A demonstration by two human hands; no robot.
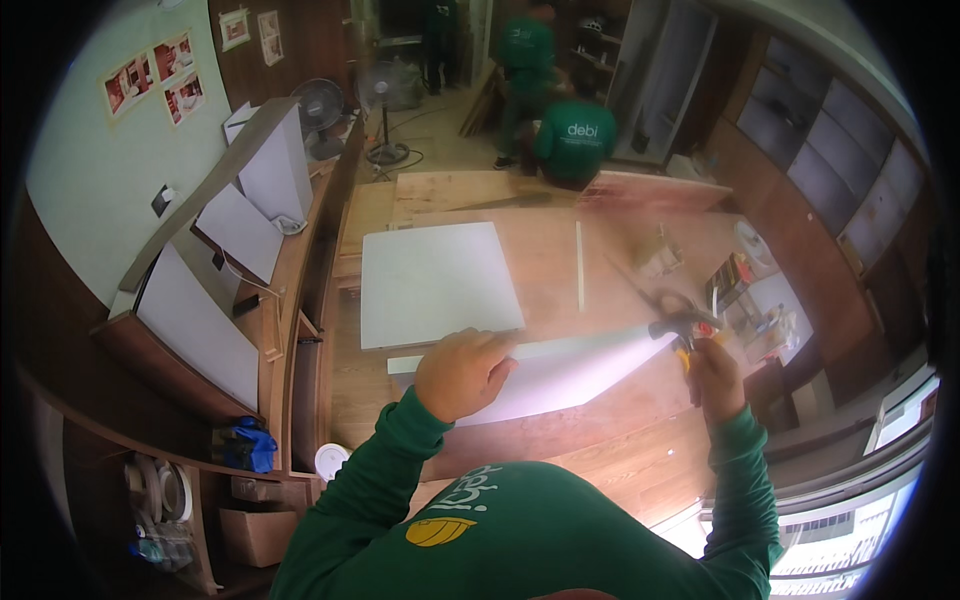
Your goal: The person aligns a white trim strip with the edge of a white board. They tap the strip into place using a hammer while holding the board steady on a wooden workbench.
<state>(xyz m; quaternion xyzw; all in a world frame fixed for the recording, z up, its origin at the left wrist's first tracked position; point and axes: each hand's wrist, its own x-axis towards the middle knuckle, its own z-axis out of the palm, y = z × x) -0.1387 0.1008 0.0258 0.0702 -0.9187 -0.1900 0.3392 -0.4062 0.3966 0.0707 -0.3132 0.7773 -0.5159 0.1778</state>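
My left hand point(462, 372) is closed over the near edge of a long white board point(560, 365) that lies on the wooden workbench point(620, 450). My right hand point(714, 375) grips the yellow handle of a claw hammer point(682, 325), whose dark head hangs blurred just past the board's right end. A square white panel point(438, 282) lies flat behind the long board. A thin pale strip point(579, 265) rests on the bench to the panel's right.
Small boxes and tools point(745, 295) crowd the bench's right end. Shelving with white panels point(240, 235) runs along the left; a white roll point(331, 460) sits low there. Two people in green shirts point(572, 135) work at the back beside a standing fan point(385, 100).
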